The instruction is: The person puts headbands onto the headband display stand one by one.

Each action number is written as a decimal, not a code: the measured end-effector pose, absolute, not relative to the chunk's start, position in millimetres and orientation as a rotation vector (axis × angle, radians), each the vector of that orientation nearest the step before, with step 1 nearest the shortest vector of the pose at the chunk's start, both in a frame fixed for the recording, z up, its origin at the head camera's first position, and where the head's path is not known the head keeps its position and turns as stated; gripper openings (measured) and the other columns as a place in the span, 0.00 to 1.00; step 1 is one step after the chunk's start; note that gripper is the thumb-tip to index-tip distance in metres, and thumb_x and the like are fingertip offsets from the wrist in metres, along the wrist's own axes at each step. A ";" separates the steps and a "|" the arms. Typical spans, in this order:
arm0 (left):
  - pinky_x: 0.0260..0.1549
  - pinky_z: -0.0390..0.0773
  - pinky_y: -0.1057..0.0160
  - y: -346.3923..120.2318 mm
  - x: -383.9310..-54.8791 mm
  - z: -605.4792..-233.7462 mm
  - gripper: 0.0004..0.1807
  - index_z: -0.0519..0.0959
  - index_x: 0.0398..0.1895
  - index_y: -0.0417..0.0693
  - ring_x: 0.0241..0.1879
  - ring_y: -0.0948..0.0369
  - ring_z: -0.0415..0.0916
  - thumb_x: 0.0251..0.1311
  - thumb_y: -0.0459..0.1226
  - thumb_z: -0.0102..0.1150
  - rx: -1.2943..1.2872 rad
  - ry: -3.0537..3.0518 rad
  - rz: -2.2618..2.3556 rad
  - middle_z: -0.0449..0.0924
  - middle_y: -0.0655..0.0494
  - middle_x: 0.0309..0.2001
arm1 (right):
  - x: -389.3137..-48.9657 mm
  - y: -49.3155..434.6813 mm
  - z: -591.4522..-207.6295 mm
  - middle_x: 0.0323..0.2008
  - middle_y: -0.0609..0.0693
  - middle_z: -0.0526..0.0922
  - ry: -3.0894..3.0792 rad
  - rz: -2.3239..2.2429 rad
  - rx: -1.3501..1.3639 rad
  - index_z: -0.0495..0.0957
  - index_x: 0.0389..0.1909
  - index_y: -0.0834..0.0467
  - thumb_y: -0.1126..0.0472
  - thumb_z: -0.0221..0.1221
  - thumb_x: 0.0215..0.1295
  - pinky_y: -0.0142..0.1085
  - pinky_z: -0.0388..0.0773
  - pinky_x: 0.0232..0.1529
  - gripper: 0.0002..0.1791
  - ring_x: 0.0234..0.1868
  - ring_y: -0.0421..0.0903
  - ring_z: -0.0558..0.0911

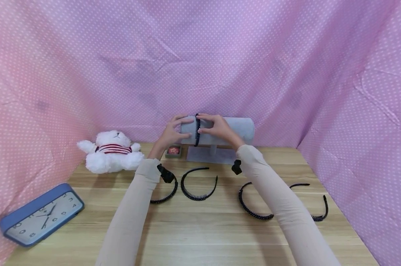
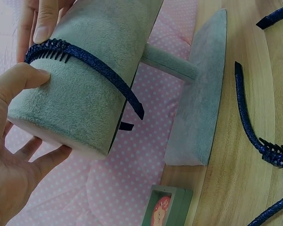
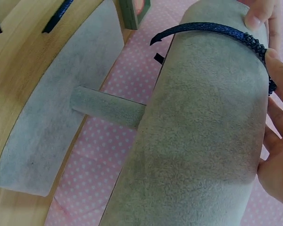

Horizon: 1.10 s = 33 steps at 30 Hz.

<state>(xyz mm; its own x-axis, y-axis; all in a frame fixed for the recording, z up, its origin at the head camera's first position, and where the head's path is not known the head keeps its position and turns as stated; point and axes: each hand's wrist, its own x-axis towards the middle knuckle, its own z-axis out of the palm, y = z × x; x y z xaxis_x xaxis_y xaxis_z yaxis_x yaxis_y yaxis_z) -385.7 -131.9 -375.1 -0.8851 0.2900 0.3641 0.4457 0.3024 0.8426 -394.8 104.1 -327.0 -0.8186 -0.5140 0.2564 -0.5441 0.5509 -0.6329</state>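
A grey plush headband display stand [image 1: 238, 127] stands at the back of the table, its roll lying sideways on a short post. A dark blue headband [image 2: 101, 66] with beads and comb teeth sits over the roll near its left end, both tips hanging down. My left hand [image 1: 170, 133] grips the roll's left end, thumb [image 2: 35, 77] just beside the headband's beaded part. My right hand [image 1: 220, 129] holds the headband's beaded part, its thumb [image 3: 276, 63] against the beads. Some right fingers are hidden behind the roll.
Several more dark headbands [image 1: 197, 198] lie on the wooden table [image 1: 193, 236], some partly behind the forearms. A small green-framed box [image 1: 173, 152] stands left of the stand's base. A white plush bear [image 1: 110, 159] and a blue clock [image 1: 44, 214] are at the left.
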 end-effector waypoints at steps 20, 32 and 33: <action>0.70 0.65 0.39 -132.1 -386.2 -374.6 0.29 0.78 0.66 0.45 0.77 0.48 0.50 0.59 0.30 0.70 -0.686 -2.420 -1.644 0.57 0.50 0.78 | -370.5 114.5 -349.6 0.62 0.64 0.78 -2.368 0.942 1.191 0.80 0.61 0.64 0.62 0.72 0.61 0.57 0.69 0.69 0.27 0.66 0.62 0.73; 0.74 0.56 0.36 -128.0 -362.6 -351.5 0.29 0.75 0.65 0.35 0.78 0.43 0.48 0.58 0.26 0.68 -0.694 -2.427 -1.672 0.55 0.39 0.78 | -317.4 123.6 -390.5 0.55 0.60 0.83 -2.370 0.909 1.417 0.85 0.53 0.61 0.61 0.75 0.54 0.54 0.73 0.63 0.24 0.59 0.57 0.73; 0.74 0.56 0.36 -127.1 -358.6 -347.8 0.29 0.75 0.65 0.34 0.78 0.43 0.49 0.58 0.25 0.68 -0.693 -2.430 -1.674 0.55 0.39 0.78 | -312.7 123.5 -393.8 0.55 0.59 0.84 -2.386 0.891 1.443 0.86 0.53 0.60 0.61 0.75 0.54 0.54 0.73 0.63 0.23 0.60 0.56 0.73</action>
<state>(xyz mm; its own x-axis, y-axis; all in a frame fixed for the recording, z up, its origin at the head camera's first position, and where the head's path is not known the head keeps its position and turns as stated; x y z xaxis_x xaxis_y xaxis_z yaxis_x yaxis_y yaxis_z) -358.6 -127.1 -347.8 -0.8896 0.3044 0.3405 0.4266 0.2877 0.8575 -312.7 123.5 -393.8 -0.4964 -0.7297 0.4702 -0.8593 0.3362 -0.3854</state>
